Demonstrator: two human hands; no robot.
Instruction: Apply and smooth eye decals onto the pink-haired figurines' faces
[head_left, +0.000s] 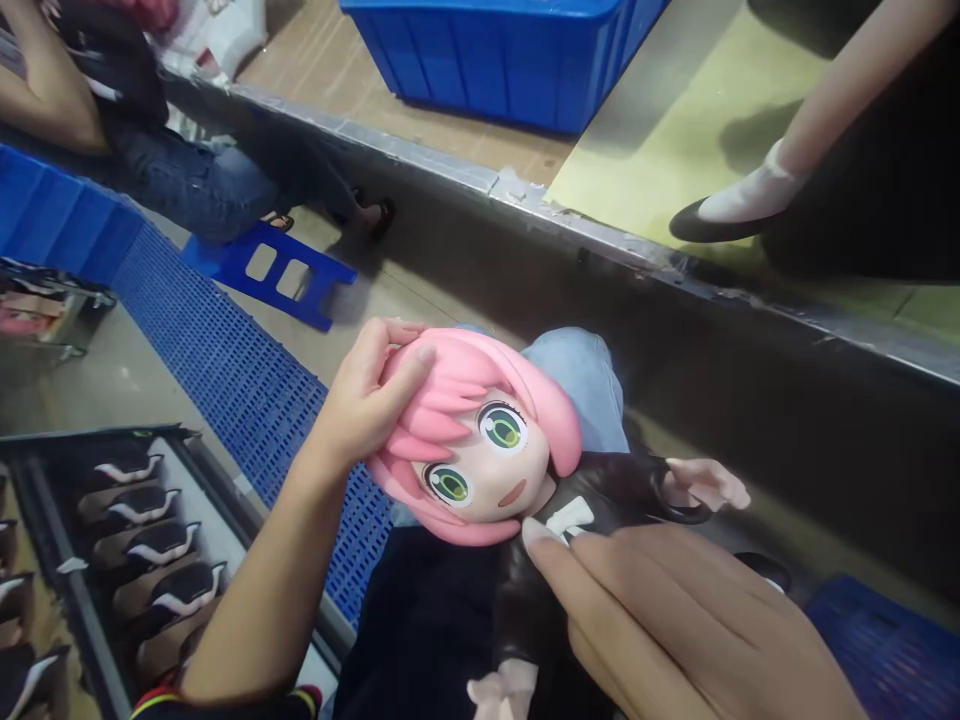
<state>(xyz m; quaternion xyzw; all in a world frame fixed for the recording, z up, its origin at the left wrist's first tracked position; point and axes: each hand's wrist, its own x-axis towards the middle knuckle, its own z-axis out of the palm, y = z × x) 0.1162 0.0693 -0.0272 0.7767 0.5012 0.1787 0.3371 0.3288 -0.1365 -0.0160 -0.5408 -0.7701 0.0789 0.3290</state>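
A large figure with a pink-haired head [495, 430], green eyes and a dark brown outfit lies tilted across my lap. My left hand [375, 400] is wrapped round the top of the head, thumb on the pink fringe. At the chest, by the white bow [570, 518], my right hand [675, 610] has its thumb and fingers closed on the dark torso [600, 480]. One of the figure's arms ends in a pale hand [705, 487] to the right; its other pale hand [504, 690] points down. The lower body is hidden.
A blue bin [487, 65] stands on the workbench, whose metal edge [480, 175] runs across. A figure's leg [757, 195] in a black shoe rests on a yellow sheet [645, 130]. Lower left is a tray of black-and-white shoe parts [176, 590]. A seated person [187, 180] is upper left.
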